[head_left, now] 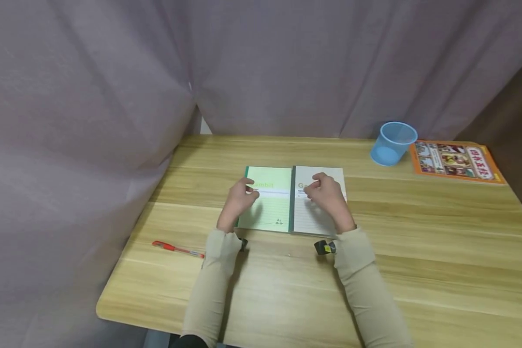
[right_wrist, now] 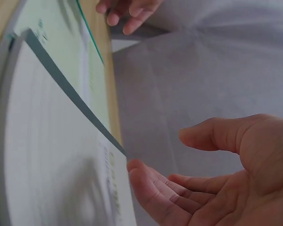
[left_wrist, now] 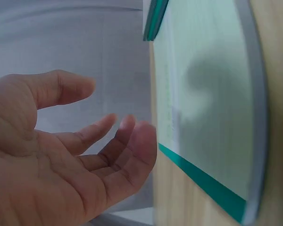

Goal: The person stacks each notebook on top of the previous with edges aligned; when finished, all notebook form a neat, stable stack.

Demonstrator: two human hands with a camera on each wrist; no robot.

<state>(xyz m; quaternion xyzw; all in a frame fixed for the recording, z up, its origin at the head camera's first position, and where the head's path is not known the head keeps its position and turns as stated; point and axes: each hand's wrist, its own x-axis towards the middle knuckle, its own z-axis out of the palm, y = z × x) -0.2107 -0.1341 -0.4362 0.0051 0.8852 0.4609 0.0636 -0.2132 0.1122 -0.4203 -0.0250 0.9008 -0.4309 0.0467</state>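
Observation:
Two notebooks lie side by side on the wooden table. On the left is a pale green notebook (head_left: pixel 267 210) with a green spine; on the right, a whitish-grey notebook (head_left: pixel 313 220) with a dark green spine. My left hand (head_left: pixel 240 197) hovers over the left edge of the green one, holding nothing, its fingers loosely bent and thumb apart from them in the left wrist view. Above the grey notebook, my right hand (head_left: pixel 328 195) is likewise without anything in its grasp, fingers softly curved. Shadows of both hands fall on the covers.
A red pen (head_left: pixel 178 249) lies left of my left forearm. At the back right stands a translucent blue cup-shaped bin (head_left: pixel 393 143), beside an orange illustrated booklet (head_left: pixel 456 161). Grey curtains (head_left: pixel 278 67) hang along the back and left edges of the table (head_left: pixel 282 299).

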